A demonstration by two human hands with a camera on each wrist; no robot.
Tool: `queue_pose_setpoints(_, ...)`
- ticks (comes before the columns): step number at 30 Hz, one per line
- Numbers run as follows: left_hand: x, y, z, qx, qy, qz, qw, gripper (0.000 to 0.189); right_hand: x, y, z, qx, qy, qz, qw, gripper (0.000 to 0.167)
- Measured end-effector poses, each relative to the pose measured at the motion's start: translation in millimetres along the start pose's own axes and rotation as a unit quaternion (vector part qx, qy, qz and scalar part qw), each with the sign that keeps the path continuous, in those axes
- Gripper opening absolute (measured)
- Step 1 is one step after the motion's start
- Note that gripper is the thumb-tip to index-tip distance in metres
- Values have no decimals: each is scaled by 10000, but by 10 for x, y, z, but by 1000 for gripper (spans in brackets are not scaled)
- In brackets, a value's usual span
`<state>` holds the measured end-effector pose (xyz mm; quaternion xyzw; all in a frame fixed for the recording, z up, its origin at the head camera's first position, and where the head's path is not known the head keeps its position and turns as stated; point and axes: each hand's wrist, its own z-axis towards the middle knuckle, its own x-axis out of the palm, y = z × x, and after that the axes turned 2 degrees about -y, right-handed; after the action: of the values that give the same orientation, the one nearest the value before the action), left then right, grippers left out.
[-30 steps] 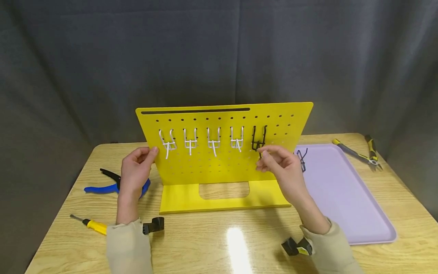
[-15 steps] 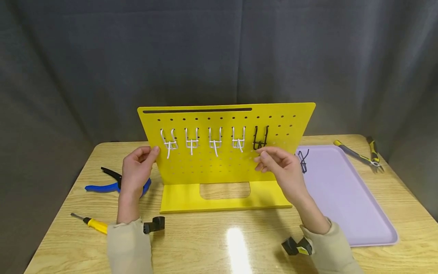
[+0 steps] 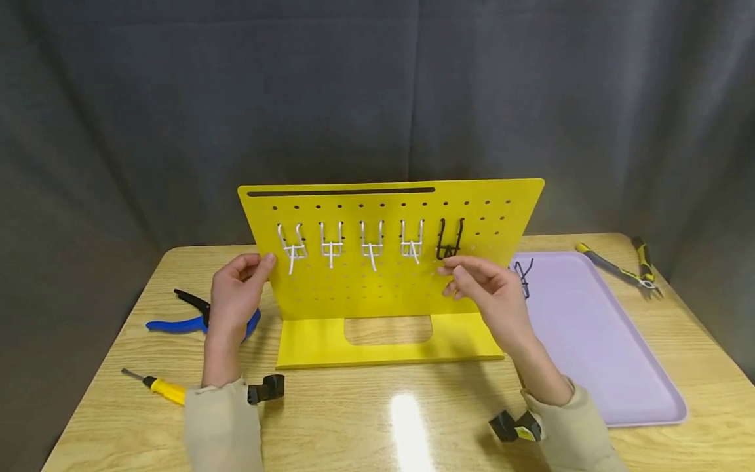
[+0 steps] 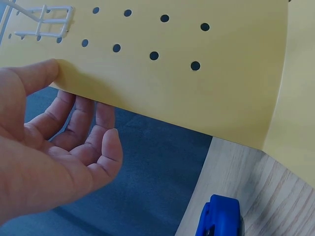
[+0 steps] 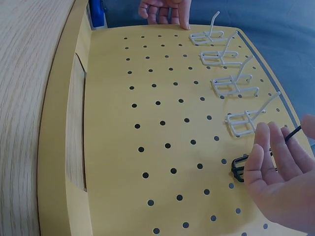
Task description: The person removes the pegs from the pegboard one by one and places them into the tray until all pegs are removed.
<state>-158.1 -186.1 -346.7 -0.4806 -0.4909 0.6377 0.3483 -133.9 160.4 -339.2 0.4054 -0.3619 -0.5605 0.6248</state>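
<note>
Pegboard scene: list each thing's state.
Pegboard, standing
White hooks, four hung in a row
Pinched black hook, at pegboard holes, seating unclear
Other black hook, lying on tray
Tray, flat on table
Blue-handled tool, handles spread
Screwdriver, lying down
Yellow-gray tools, lying beside tray
Left hand, holding pegboard's edge
Right hand, pinching black hook

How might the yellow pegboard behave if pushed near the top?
The yellow pegboard looks stiff: its face is flat where the left hand grips the edge. It may tip, standing tall above a low base. It could slide, as no fastening to the table shows.
</note>
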Motion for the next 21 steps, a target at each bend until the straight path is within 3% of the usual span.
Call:
queue_pose_setpoints(11, 7, 4, 1, -13, 31, 6, 10000, 47, 1, 36, -27, 21, -198, -174, 9996, 22)
queue_pose_setpoints(21, 13, -5, 2, -40, 13, 22, 10000, 47, -20, 109, -56, -160, -85, 238, 9996, 23)
